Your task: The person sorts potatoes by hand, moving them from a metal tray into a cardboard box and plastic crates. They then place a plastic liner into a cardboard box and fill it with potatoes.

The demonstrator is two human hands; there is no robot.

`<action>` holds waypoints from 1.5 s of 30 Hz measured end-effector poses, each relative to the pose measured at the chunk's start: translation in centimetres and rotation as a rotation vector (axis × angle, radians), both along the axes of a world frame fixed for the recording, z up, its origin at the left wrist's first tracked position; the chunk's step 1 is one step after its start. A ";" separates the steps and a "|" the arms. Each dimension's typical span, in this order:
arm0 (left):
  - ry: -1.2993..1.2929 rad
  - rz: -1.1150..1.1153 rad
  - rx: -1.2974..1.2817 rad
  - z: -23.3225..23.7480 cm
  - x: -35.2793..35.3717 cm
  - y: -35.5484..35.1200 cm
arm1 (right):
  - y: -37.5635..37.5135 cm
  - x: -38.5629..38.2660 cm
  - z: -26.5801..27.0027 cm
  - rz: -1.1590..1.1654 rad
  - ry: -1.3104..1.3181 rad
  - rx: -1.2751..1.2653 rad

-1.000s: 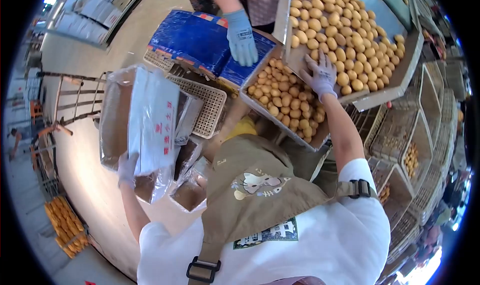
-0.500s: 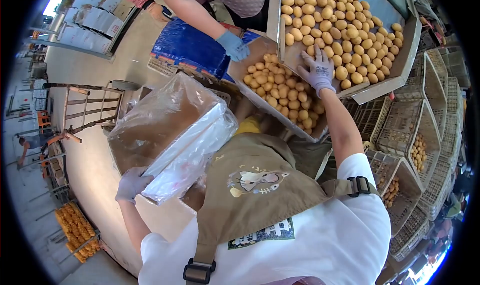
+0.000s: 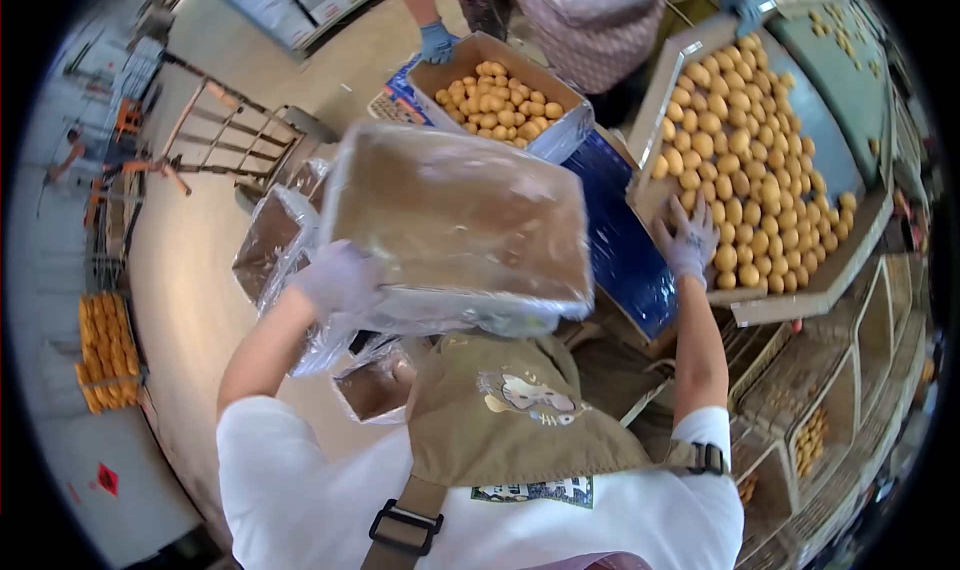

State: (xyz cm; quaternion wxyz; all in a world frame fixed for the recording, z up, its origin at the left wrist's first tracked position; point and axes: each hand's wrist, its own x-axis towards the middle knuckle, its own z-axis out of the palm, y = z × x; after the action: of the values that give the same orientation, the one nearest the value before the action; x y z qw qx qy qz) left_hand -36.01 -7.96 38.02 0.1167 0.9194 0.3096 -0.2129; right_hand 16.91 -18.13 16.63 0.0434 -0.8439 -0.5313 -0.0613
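Observation:
My left hand [image 3: 338,278], in a pale glove, grips the near edge of an empty cardboard box lined with clear plastic [image 3: 460,220] and holds it raised in front of my chest. My right hand [image 3: 688,240], also gloved, rests with fingers spread on the yellow fruit [image 3: 745,160] at the low end of a sloped sorting tray [image 3: 800,300]. A filled box of the same fruit [image 3: 495,95] sits farther away, with another person's blue-gloved hand [image 3: 436,42] on its far edge.
Blue plastic sheeting [image 3: 620,240] lies between the boxes and the tray. More plastic-lined empty boxes [image 3: 270,245] stand at the lower left. Wire crates [image 3: 830,410] are stacked at the right. A metal trolley frame [image 3: 215,130] stands on the floor at the left.
My left hand has lifted the empty lined box up and to the right, in front of me. The filled box has been pulled away by the other person. My right hand stays on the tray's fruit.

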 end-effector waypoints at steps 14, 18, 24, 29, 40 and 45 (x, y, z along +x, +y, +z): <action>0.079 -0.641 -0.284 -13.8 23.0 0.1 | 0.5 -0.5 0.5 0.030 -0.072 0.021; 0.039 -0.645 -0.256 -20.5 22.8 -1.3 | 0.7 -0.6 0.5 0.040 -0.081 0.019; -0.027 -0.765 -0.196 -21.6 24.3 -0.2 | 1.0 -0.5 0.9 0.064 -0.058 -0.001; -0.355 -0.778 -0.294 -20.5 23.3 3.6 | 1.9 -0.5 1.1 0.089 -0.051 -0.007; -0.728 -0.472 -1.245 -28.5 23.6 8.5 | 3.3 0.3 0.5 0.122 -0.064 -0.138; -0.981 0.043 0.290 -29.3 19.9 34.6 | 2.0 1.4 -0.8 0.136 -0.042 -0.125</action>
State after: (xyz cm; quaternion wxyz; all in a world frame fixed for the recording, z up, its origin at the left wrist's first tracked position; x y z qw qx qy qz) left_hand -16.14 26.68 8.69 0.1238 0.9113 0.2635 0.2912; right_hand 18.28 -16.09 15.84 -0.0166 -0.8055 -0.5908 -0.0428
